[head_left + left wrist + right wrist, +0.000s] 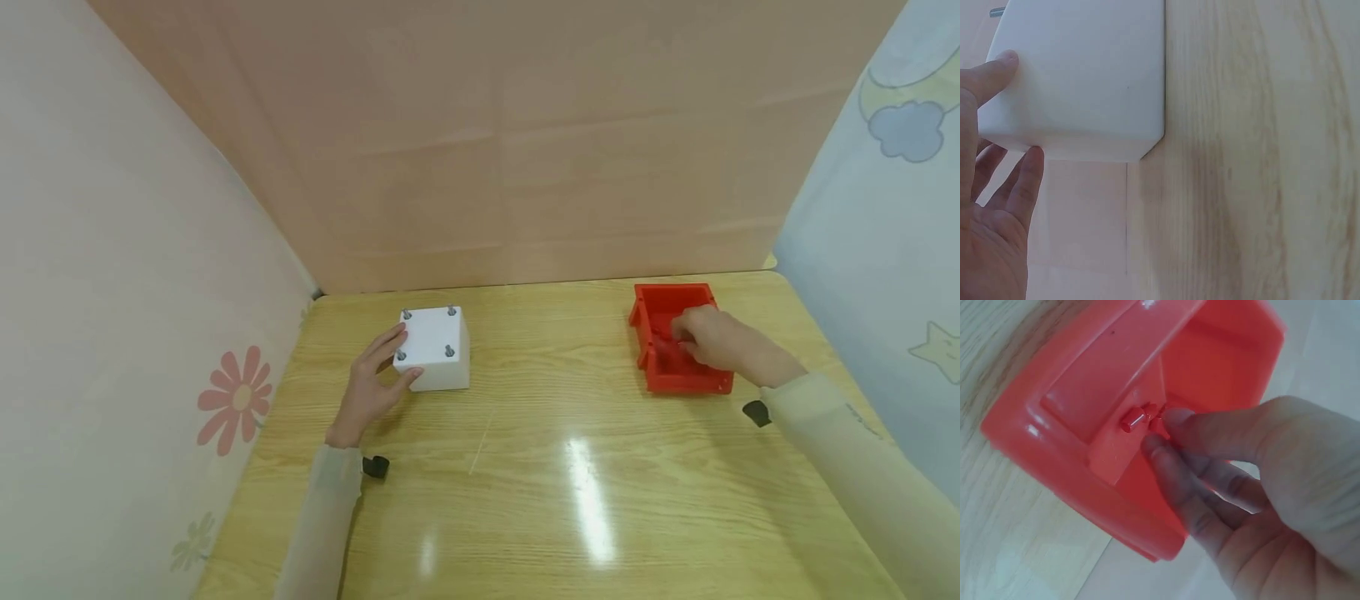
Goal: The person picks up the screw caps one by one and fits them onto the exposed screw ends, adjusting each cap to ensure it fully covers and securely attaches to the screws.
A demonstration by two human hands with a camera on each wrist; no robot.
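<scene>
Inside the red bin [686, 384] at the right of the table, the right hand [708, 335] has its thumb and forefinger drawn close together, a narrow gap between their tips. Small red pieces [1132, 419] lie against these fingertips, one of them a short cylinder just to the side; whether any is actually pinched cannot be told, red on red. The remaining fingers bend in beneath the forefinger. The bin stands on the wood with its open top facing up.

To the left, well apart from the bin, the left hand [369, 387] holds a white block [438, 377] by its left near corner, spread about as wide as that corner needs. The thumb lies on the near face, and the fingers reach the left side and top edge. The block sits on the table [532, 375], and four metal bolts [449, 351] stand up from its top, one near each corner.

Both forearms come in from the near side in pale sleeves [322, 508], with a small dark piece [376, 467] at each wrist. Beyond the table's far edge rises a tan backdrop [495, 167]. On the left is a pale wall [112, 250] with a red flower [233, 400]; on the right, a bluish one shows a cloud [907, 132] and a star [940, 352].
</scene>
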